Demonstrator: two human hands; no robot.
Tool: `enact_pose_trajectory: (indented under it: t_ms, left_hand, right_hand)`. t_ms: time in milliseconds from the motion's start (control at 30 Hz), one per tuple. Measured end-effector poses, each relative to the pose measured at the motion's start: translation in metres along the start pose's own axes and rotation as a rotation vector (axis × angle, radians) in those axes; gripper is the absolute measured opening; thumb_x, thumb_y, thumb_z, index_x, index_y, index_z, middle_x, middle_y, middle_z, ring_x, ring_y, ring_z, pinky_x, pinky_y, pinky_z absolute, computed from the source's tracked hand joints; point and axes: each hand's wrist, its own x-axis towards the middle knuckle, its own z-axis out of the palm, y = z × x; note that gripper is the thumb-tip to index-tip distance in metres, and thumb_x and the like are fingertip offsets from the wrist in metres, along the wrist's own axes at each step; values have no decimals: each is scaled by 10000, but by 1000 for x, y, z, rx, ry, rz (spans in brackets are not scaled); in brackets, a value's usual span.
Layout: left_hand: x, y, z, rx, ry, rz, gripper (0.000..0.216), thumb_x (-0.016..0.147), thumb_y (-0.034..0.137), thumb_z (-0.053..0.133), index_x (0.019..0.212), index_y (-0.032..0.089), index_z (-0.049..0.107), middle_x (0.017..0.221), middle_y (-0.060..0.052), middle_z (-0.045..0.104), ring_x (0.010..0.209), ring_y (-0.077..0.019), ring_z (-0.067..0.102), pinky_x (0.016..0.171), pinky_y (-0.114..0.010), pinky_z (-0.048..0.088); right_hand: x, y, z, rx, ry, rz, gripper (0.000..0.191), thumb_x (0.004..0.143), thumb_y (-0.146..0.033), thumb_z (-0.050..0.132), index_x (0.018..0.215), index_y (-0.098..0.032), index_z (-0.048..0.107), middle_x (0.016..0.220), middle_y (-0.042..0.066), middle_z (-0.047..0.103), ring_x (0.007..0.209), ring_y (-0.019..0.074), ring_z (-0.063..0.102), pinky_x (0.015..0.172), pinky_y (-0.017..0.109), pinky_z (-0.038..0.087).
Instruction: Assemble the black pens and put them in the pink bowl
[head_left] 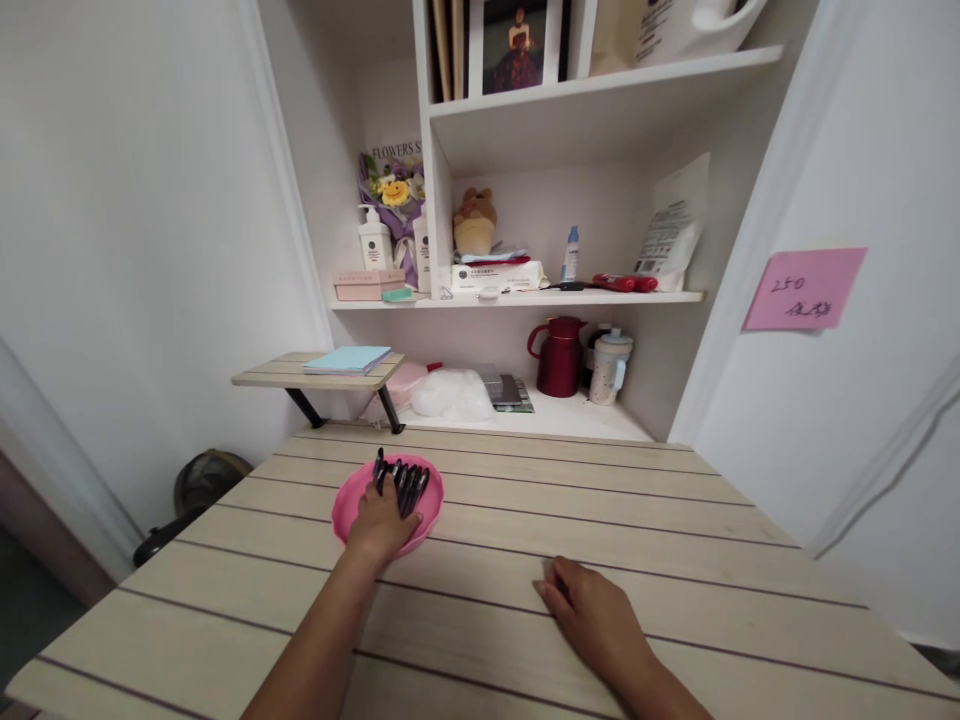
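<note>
Several black pens (403, 482) lie side by side in a shallow pink bowl (343, 508), their ends fanning toward the far rim. The bowl holds nothing else that can be seen. It sits on the pale, plank-patterned wooden surface (675, 540), left of the middle and near the far edge. The pens are slim, dark and much alike, and any lettering on them is too small to make out.

The left hand (382, 522) reaches into the bowl from the near side, palm down, with its fingers laid over the near ends of the pens. Whether it grips them or only rests on them cannot be told. The right hand (592, 610) lies palm down on the bare surface, well to the right of the bowl, loosely spread and holding nothing.

Beyond the surface is a white shelf unit. Its lowest level holds a dark red jug (559, 357), a lidded cup (611, 366) just beside it and a clear plastic bag (452, 395). A small wooden riser (300, 378) behind the bowl carries a light blue notebook (349, 359). A pink sticky note (804, 288) is stuck to the wall on the right. Nothing lies between either hand and the bowl.
</note>
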Motion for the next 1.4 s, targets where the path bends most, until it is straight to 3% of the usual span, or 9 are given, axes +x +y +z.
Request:
enact_pose_trajectory:
  t_ms: [267,367,500,667,833,1000,1100,1233,1400]
  left_hand:
    - [-1,3,0,-57,4,-34,886,661,523,542,1371,123,192,1410,-209,244,1227,-360,333,907,-398,337]
    - [-7,10,-8,-37,104,7,797,691,493,528,1335,102,269,1382,-201,304,1246,-350,301,954,-412,295]
    - [-36,39,-7,-142,287,377,461,793,335,434,1217,153,449,1284,-127,453,1212,-265,354,1012,-364,249]
    - [-83,75,32,-442,22,754,233,780,310,478,931,203,620,883,-79,634,863,-216,556,792,-326,410]
    - [-81,94,42,-731,-97,690,166,765,297,490,722,181,601,674,-27,595,659,-151,539,609,-257,400]
    - [-56,111,22,-1005,-14,542,305,837,408,391,754,172,564,600,1,534,591,-123,508,552,-228,374]
    - [-49,112,30,-1079,12,491,360,848,457,359,753,170,554,577,7,508,548,-114,491,519,-220,359]
    - [-42,111,42,-1108,19,448,416,851,491,328,676,171,526,540,14,476,492,-103,459,491,-220,342]
    - [-27,124,19,-1193,99,468,455,847,522,307,638,174,512,520,25,428,463,-95,410,479,-222,325]
  right_hand:
    - [1,1,0,10,4,-3,218,831,-338,434,661,-212,487,662,15,628,623,158,548,535,248,258]
    - [2,1,-5,53,-29,6,239,830,-353,432,643,-212,478,646,9,626,610,154,545,541,248,267]
    - [2,1,-10,109,-65,3,240,821,-355,447,632,-210,481,636,4,625,596,145,543,550,243,282]
    - [1,3,-8,128,-92,-5,203,795,-338,472,641,-209,494,641,1,622,618,146,543,552,240,290]
    - [20,0,-33,268,-146,-71,241,757,-327,497,561,-199,439,548,-21,550,532,119,471,508,231,284]
    - [46,-31,-73,710,155,-29,311,775,-465,488,610,-206,436,501,-45,450,472,108,406,481,227,320]
    - [50,-50,-64,955,337,2,364,795,-510,459,600,-204,433,485,-42,432,460,104,385,480,226,332]
    - [56,-58,-40,1041,379,40,398,798,-519,460,559,-205,413,462,-44,404,454,103,370,475,229,333]
    - [72,-58,-51,1069,475,39,422,827,-532,398,571,-198,429,493,-30,420,466,103,378,471,229,333]
